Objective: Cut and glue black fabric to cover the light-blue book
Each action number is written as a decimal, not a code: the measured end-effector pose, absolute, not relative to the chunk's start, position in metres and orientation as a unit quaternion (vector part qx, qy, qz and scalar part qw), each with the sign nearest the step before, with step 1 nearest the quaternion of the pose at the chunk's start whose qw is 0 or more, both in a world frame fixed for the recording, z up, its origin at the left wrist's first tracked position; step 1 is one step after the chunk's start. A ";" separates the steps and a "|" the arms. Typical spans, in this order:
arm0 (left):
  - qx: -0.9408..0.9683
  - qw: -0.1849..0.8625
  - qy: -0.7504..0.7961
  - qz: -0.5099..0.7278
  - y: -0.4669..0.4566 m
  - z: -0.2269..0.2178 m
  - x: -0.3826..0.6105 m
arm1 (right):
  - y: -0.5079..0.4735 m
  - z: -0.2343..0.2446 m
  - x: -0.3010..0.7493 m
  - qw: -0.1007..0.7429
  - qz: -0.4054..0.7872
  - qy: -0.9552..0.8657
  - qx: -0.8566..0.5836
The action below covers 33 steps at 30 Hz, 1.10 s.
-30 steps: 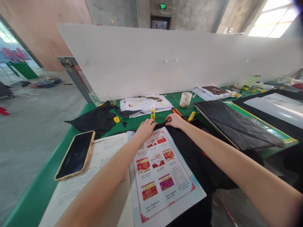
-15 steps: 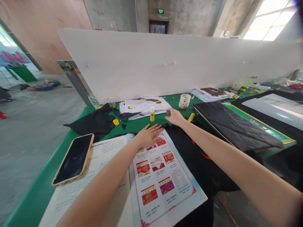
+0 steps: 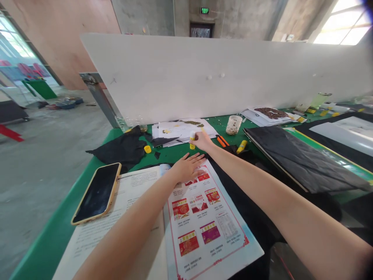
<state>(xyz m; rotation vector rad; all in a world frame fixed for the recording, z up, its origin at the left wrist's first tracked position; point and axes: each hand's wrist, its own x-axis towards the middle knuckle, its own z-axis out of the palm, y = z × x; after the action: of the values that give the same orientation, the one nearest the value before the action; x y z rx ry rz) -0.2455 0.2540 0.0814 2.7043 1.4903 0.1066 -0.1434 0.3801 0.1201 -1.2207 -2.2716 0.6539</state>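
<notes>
My left hand (image 3: 189, 166) lies flat with fingers stretched out on the top edge of a printed leaflet (image 3: 204, 217) with red pictures. My right hand (image 3: 201, 140) is closed around a small yellow and white glue stick (image 3: 192, 137) standing on the green table (image 3: 55, 237). The leaflet lies partly over a black cloth (image 3: 247, 198) and next to an open booklet page (image 3: 128, 202). The stick's yellow cap (image 3: 147, 149) lies apart to the left.
A phone (image 3: 97, 192) in a tan case lies on the booklet's left. Black fabric (image 3: 122, 147), white sheets (image 3: 180, 130), a clear cup (image 3: 234, 124), orange pens (image 3: 221, 140), another glue stick (image 3: 241, 146) and a black board (image 3: 303, 159) lie around. A white partition (image 3: 221, 74) stands behind.
My right hand moved left from the table near the pens and closed on the glue stick. My left hand stayed flat on the leaflet after opening out.
</notes>
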 end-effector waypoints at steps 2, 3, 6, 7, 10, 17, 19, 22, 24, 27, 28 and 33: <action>0.875 0.022 0.483 0.034 0.253 0.082 -0.246 | 0.375 0.127 -0.142 0.260 0.230 -0.823 -0.449; 0.876 0.022 0.481 0.034 0.253 0.082 -0.246 | 0.371 0.133 -0.139 0.283 0.227 -0.822 -0.439; 0.879 0.024 0.474 0.040 0.254 0.082 -0.247 | 0.356 0.158 -0.115 0.346 0.199 -0.837 -0.374; 0.880 0.026 0.473 0.040 0.254 0.081 -0.247 | 0.351 0.166 -0.103 0.343 0.179 -0.848 -0.361; 0.877 0.031 0.478 0.039 0.254 0.081 -0.248 | 0.337 0.183 -0.064 0.254 0.123 -0.863 -0.418; 0.877 0.042 0.476 0.043 0.253 0.083 -0.246 | 0.324 0.166 -0.015 0.239 0.178 -0.819 -0.490; 0.877 0.041 0.476 0.045 0.252 0.083 -0.246 | 0.326 0.156 -0.018 0.304 0.193 -0.799 -0.481; 0.879 0.031 0.473 0.049 0.252 0.084 -0.245 | 0.328 0.145 -0.031 0.345 0.211 -0.784 -0.470; 0.881 0.028 0.471 0.049 0.252 0.084 -0.245 | 0.328 0.140 -0.041 0.343 0.175 -0.799 -0.461; 0.880 0.030 0.473 0.044 0.252 0.084 -0.245 | 0.327 0.133 -0.054 0.328 0.122 -0.829 -0.437; 0.879 0.031 0.474 0.043 0.252 0.084 -0.245 | 0.327 0.130 -0.057 0.318 0.111 -0.838 -0.429; 0.877 0.036 0.478 0.045 0.252 0.084 -0.245 | 0.332 0.117 -0.060 0.263 0.096 -0.858 -0.430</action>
<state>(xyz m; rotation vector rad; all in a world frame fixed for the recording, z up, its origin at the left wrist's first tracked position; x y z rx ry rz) -0.2453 0.2518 0.0839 2.6924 1.4666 0.1390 -0.0601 0.3319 0.1165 -1.1628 -2.3207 0.2591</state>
